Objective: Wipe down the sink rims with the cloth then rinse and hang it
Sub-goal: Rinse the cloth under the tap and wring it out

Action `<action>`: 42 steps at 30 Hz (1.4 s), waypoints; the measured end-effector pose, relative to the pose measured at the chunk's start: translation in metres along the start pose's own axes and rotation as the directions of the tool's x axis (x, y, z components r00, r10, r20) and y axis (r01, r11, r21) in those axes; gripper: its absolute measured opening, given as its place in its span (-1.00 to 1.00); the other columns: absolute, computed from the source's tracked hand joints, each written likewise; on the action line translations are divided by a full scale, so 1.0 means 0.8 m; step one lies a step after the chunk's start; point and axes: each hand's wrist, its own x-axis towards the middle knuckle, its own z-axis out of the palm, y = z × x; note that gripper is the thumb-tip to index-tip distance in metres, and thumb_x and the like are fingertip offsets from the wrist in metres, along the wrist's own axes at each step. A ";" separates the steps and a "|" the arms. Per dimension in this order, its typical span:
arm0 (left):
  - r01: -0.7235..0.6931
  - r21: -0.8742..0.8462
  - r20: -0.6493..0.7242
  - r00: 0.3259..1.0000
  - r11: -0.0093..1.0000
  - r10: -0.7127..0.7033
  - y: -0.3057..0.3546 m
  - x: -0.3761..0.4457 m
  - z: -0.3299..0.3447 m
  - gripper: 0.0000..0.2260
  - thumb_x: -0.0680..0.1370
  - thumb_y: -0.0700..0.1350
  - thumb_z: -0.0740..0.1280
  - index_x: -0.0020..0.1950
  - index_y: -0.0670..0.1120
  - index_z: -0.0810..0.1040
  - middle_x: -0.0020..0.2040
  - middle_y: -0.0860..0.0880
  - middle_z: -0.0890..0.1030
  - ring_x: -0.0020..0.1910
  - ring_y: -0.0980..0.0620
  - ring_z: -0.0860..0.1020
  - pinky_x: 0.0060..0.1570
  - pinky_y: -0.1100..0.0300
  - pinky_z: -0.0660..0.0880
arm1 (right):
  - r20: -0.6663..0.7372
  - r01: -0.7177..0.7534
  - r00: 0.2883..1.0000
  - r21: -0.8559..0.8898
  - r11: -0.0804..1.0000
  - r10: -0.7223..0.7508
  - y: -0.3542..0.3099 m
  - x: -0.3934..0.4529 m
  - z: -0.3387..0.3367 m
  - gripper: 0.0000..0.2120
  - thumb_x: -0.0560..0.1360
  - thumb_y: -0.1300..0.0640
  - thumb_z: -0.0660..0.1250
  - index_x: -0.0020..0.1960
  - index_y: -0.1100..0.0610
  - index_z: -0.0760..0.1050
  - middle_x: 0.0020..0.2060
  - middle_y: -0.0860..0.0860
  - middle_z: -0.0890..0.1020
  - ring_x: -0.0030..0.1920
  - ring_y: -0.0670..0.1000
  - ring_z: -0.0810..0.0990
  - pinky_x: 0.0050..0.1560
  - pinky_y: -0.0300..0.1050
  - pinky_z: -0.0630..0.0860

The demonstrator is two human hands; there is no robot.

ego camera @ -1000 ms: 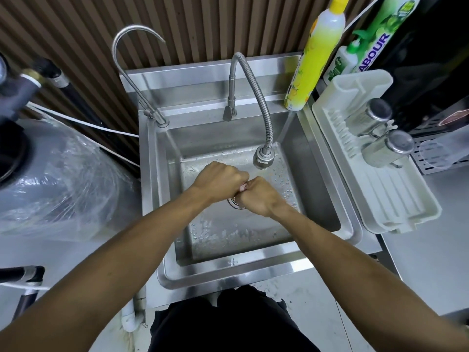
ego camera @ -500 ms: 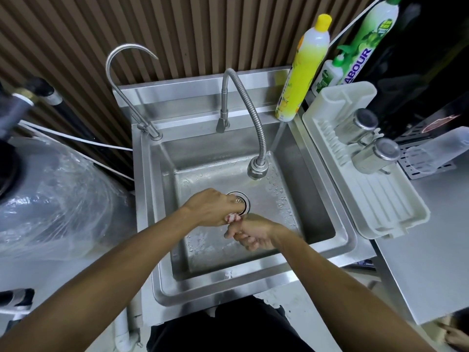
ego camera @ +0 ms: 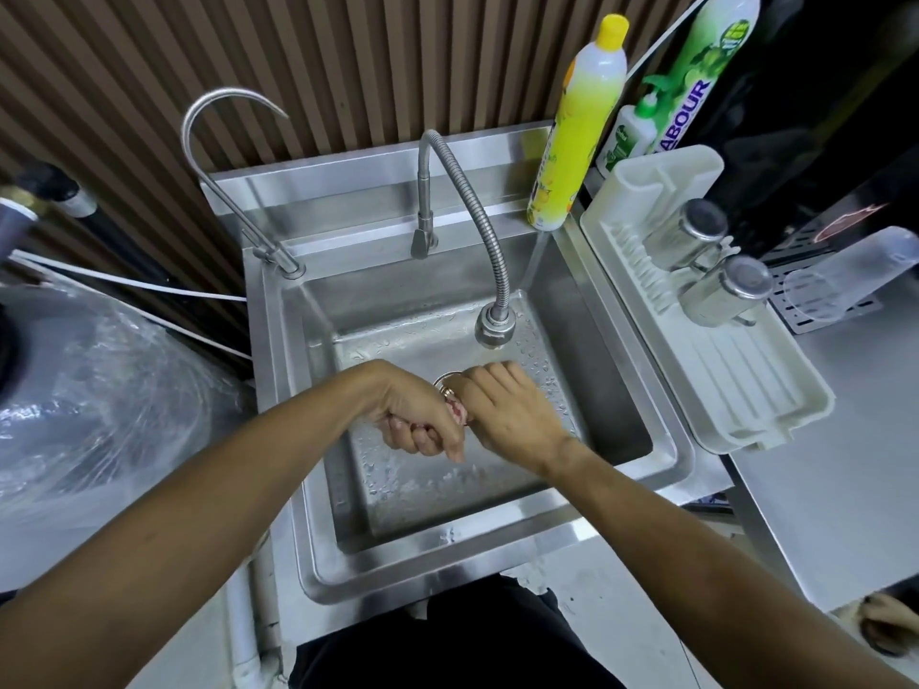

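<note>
Over the wet basin of the steel sink (ego camera: pixel 437 564), both my hands clench a small pinkish cloth (ego camera: pixel 456 414). Only a sliver of it shows between them. My left hand (ego camera: pixel 415 420) is a fist with its knuckles turned down and fingers curled around one end. My right hand (ego camera: pixel 502 407) grips the other end, palm down, just above the drain (ego camera: pixel 444 379). The flexible faucet head (ego camera: pixel 492 330) hangs behind my right hand; no water stream is visible.
A thin gooseneck tap (ego camera: pixel 224 156) stands at the sink's back left. A yellow detergent bottle (ego camera: pixel 579 126) and green bottles (ego camera: pixel 696 77) sit at the back right. A white drying rack (ego camera: pixel 706 335) with two steel cups (ego camera: pixel 721 290) lies right of the sink. A plastic-wrapped tank (ego camera: pixel 99 390) stands left.
My hands have twisted on the cloth: the left fist rolled knuckles-down, the right hand turned palm-down over it. They stay together above the drain while the view shifted slightly.
</note>
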 end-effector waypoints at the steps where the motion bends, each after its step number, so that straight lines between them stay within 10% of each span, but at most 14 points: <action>1: -0.007 -0.003 -0.015 1.000 1.000 0.007 0.006 0.004 0.002 -0.61 0.54 -0.05 0.41 -0.45 0.04 0.36 -0.52 0.08 0.33 -0.64 0.17 0.18 -0.61 0.35 0.09 | -0.008 0.002 1.000 0.002 1.000 -0.002 0.010 0.010 -0.004 -0.84 0.33 0.31 0.49 -0.11 0.22 0.60 -0.26 0.12 0.62 -0.27 0.16 0.58 -0.20 0.02 0.43; 4: -0.063 -0.066 -0.173 0.984 0.996 0.051 0.020 0.010 0.004 -0.61 0.47 0.01 0.47 -0.49 0.04 0.38 -0.51 0.08 0.33 -0.62 0.14 0.18 -0.59 0.34 0.08 | 0.215 -0.056 0.974 -0.070 0.996 0.070 0.032 0.039 -0.018 -0.81 0.24 0.23 0.57 -0.32 0.19 0.55 -0.41 0.10 0.62 -0.39 0.17 0.61 -0.35 -0.07 0.45; 7: 0.003 0.151 -0.505 0.860 0.988 0.075 0.028 0.020 0.003 -0.68 0.36 -0.01 0.41 -0.52 0.00 0.37 -0.51 0.01 0.35 -0.57 0.02 0.23 -0.55 0.29 0.14 | 0.561 -0.123 0.799 -0.197 0.973 0.214 0.034 0.055 -0.024 -0.93 0.48 0.19 0.38 -0.07 0.17 0.61 -0.19 0.11 0.72 -0.19 0.22 0.69 -0.29 -0.06 0.36; 12: 0.308 0.438 -0.822 0.517 0.845 0.238 0.017 0.032 0.007 -0.80 0.37 0.07 0.30 -0.28 -0.05 0.52 -0.33 -0.02 0.55 -0.38 -0.03 0.51 -0.42 0.20 0.33 | 0.596 -0.331 0.691 -0.242 0.912 0.409 0.010 0.060 -0.008 -0.81 0.51 0.16 0.26 0.01 0.13 0.65 -0.06 0.14 0.72 -0.09 0.23 0.70 -0.22 -0.06 0.38; 16: 0.483 0.563 -0.823 0.397 0.670 0.406 0.006 0.041 0.010 -0.83 0.46 -0.11 0.27 -0.06 0.01 0.65 -0.11 -0.07 0.66 -0.19 -0.16 0.58 -0.24 0.10 0.37 | 0.648 -0.599 0.537 -0.157 0.785 0.540 -0.001 0.058 0.007 -0.85 0.48 0.08 0.30 -0.05 0.11 0.59 -0.08 0.12 0.70 -0.12 0.21 0.68 -0.21 -0.10 0.41; 20: 0.548 0.646 -0.756 0.364 0.531 0.544 -0.004 0.039 0.000 -0.86 0.50 -0.11 0.25 -0.05 0.00 0.61 -0.08 -0.07 0.68 -0.11 -0.20 0.65 -0.25 0.10 0.32 | 0.751 -0.891 0.319 0.028 0.454 0.579 0.000 0.060 0.015 -0.89 0.41 0.11 0.30 -0.23 0.13 0.46 -0.28 0.03 0.61 -0.35 0.02 0.57 -0.39 -0.22 0.39; 25: 0.567 0.702 -0.686 0.377 0.431 0.622 -0.009 0.028 -0.007 -0.88 0.54 -0.09 0.24 -0.06 -0.02 0.57 -0.08 -0.04 0.69 -0.15 -0.19 0.65 -0.29 0.09 0.31 | 0.825 -0.966 0.256 0.206 0.154 0.503 -0.005 0.064 0.008 -0.82 0.29 0.22 0.26 -0.43 0.08 0.31 -0.65 -0.12 0.31 -0.64 -0.07 0.24 -0.57 -0.36 0.14; 33: 0.556 0.756 -0.617 0.429 0.346 0.659 -0.017 0.026 -0.005 -0.84 0.60 -0.03 0.24 0.04 -0.04 0.58 -0.01 -0.04 0.69 -0.11 -0.16 0.67 -0.28 0.10 0.31 | 0.916 -0.940 0.186 0.271 -0.206 0.356 -0.025 0.052 0.006 -0.81 0.23 0.30 0.30 -0.37 0.07 0.33 -0.57 0.00 0.25 -0.56 -0.01 0.14 -0.51 -0.26 0.08; 39: 0.581 0.744 -0.623 0.428 0.328 0.654 -0.022 0.021 -0.003 -0.84 0.60 -0.03 0.24 0.05 -0.04 0.58 -0.03 -0.03 0.68 -0.13 -0.14 0.67 -0.29 0.11 0.34 | 0.936 -0.935 0.165 0.249 -0.253 0.311 -0.028 0.051 0.012 -0.76 0.22 0.27 0.32 -0.39 0.04 0.28 -0.53 -0.01 0.27 -0.54 -0.01 0.14 -0.51 -0.23 0.08; 42: 0.580 0.709 -0.677 0.398 0.402 0.619 -0.020 0.015 0.001 -0.92 0.52 -0.06 0.30 -0.08 -0.03 0.57 -0.09 -0.05 0.68 -0.15 -0.16 0.65 -0.29 0.11 0.33 | 0.885 -0.960 0.221 0.271 -0.068 0.410 -0.026 0.056 0.014 -0.82 0.22 0.19 0.36 -0.40 0.06 0.35 -0.54 -0.01 0.34 -0.54 0.01 0.22 -0.50 -0.21 0.14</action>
